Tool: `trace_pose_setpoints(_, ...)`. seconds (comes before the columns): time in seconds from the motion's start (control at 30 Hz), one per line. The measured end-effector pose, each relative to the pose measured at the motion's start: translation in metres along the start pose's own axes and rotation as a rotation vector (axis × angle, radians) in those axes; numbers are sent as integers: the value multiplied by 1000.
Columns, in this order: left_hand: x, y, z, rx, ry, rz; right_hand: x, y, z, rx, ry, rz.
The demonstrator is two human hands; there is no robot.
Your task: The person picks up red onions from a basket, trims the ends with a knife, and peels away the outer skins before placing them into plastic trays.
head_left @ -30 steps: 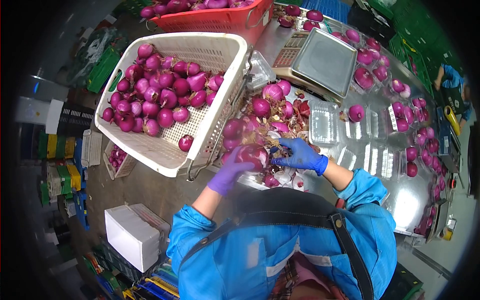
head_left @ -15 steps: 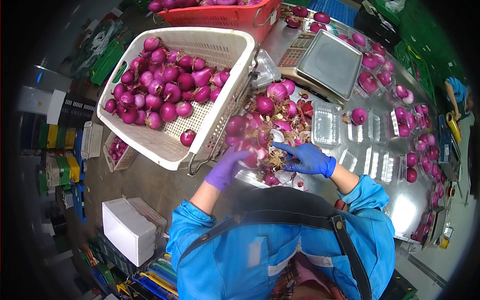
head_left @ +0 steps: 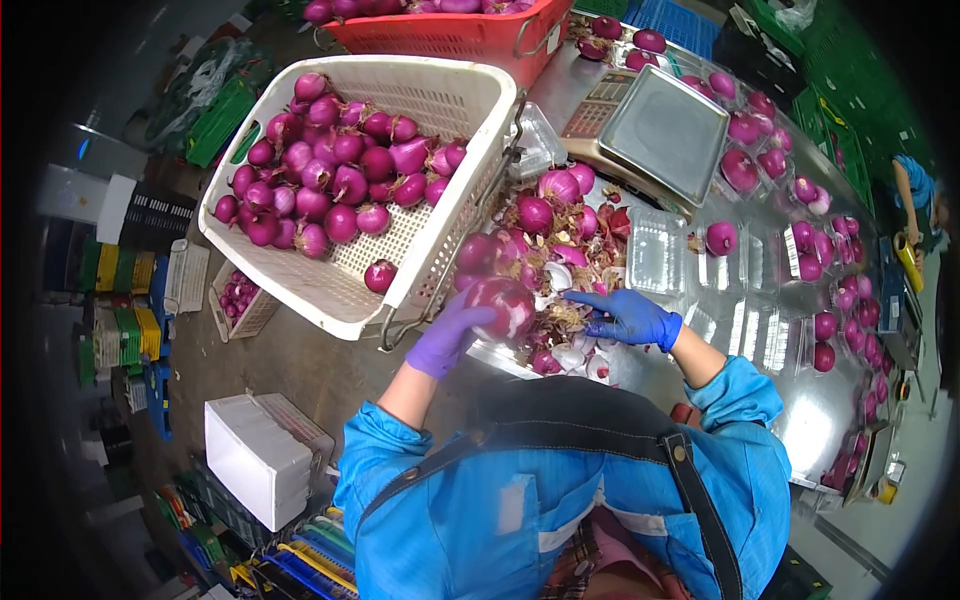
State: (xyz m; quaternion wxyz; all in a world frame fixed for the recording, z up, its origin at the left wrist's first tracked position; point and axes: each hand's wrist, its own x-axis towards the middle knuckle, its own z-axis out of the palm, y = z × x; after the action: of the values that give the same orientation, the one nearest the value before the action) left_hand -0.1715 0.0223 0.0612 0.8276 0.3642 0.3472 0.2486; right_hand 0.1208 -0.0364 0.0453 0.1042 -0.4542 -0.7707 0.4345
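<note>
**Red onion cupped over a heap of peelings**

The left hand [head_left: 448,338], in a thin purple glove, has its grip closed around a round, glossy red onion [head_left: 503,304], held just above the near edge of the shiny steel bench [head_left: 795,395]. The onion looks almost spherical, so I cannot tell which way its stem-to-root axis runs. The right hand [head_left: 632,316], in a blue glove, stretches its fingers left over dry, papery peelings [head_left: 565,262]. I cannot tell whether its grip holds anything. Just beside them sits a white plastic lattice basket [head_left: 455,95] of onions.
</note>
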Motion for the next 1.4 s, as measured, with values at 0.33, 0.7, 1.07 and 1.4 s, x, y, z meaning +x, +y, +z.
trace_pose_setpoints(0.33, 14, -18, 12, 547, 19, 91, 35, -36, 16, 262, 271, -71)
trace_pose_setpoints(0.7, 20, -38, 2, 678, -10, 94, 41, -48, 26, 274, 314, -52)
trace_pose_setpoints(1.07, 5, -15, 3, -311, -200, -35, 40, -24, 8, 784, 225, 51)
trace_pose_setpoints(1.4, 27, -46, -4, 324, -10, 373, 48, -56, 29, 982, 166, 168)
